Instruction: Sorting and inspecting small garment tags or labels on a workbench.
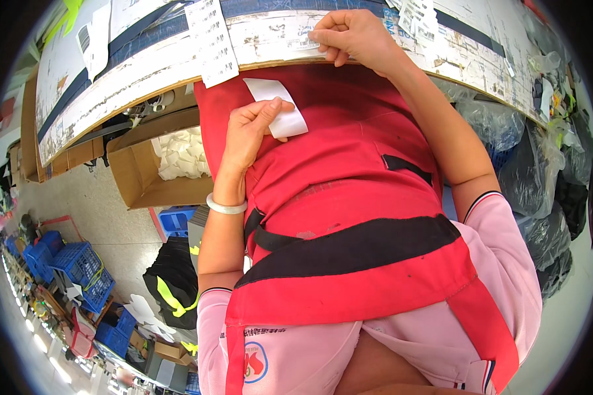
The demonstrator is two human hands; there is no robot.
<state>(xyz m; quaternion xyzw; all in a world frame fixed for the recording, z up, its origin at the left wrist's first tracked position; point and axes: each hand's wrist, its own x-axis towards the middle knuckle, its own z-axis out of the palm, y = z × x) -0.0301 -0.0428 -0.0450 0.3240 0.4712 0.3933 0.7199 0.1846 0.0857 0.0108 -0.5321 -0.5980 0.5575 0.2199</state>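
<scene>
In front of the red apron (349,145), my left hand (247,128) is closed on a white paper strip (291,120), thumb on top; its visible face is blank. My right hand (362,41) reaches over the near edge of the worn white tabletop (145,76), with thumb and forefinger pinched together. By those fingertips a small pale label (302,42) lies against the surface; whether the fingers grip it cannot be made out. Between the hands, to the left, a printed label sheet (212,43) hangs partly over the edge.
More printed labels (418,23) lie right of my right hand, and a white strip (97,43) at far left. Under the table stands an open cardboard box (128,174) of white scraps (181,155). Clear plastic bags (534,171) crowd the right; blue crates (82,270) stand left.
</scene>
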